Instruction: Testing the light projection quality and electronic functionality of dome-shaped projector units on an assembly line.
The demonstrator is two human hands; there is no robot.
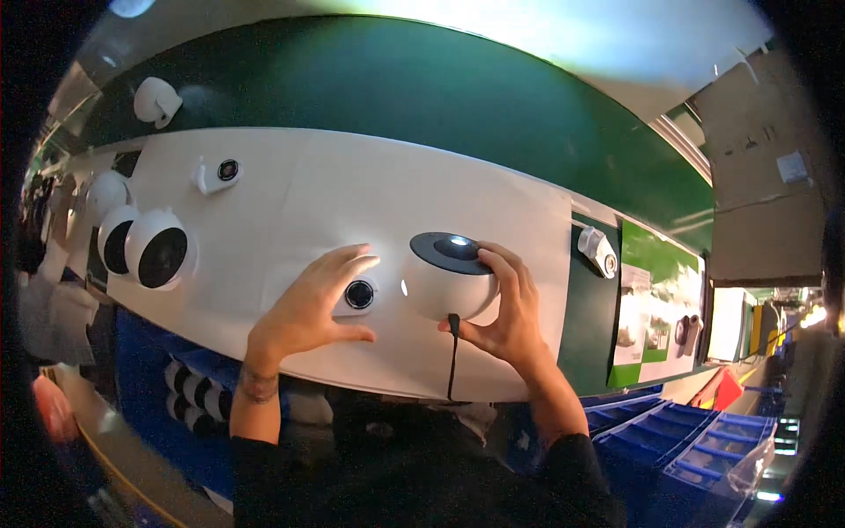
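Observation:
My right hand grips a white ball-shaped housing over the middle of the white work surface, fingers on its upper rim and thumb low on its side. A dark grey ring-shaped face tops the ball, tilted away from me. From near my right thumb a black cord hangs down toward the table edge. To the left, my left hand is open, thumb and fingers curved apart. A small white device with a round black lens shows in the gap of that hand, partly hidden by it.
Two white balls with black faces stand at the left, near another small white lens device. A white device sits on the green strip behind. At right are a white-grey device, a green-and-white printed sheet and blue bins.

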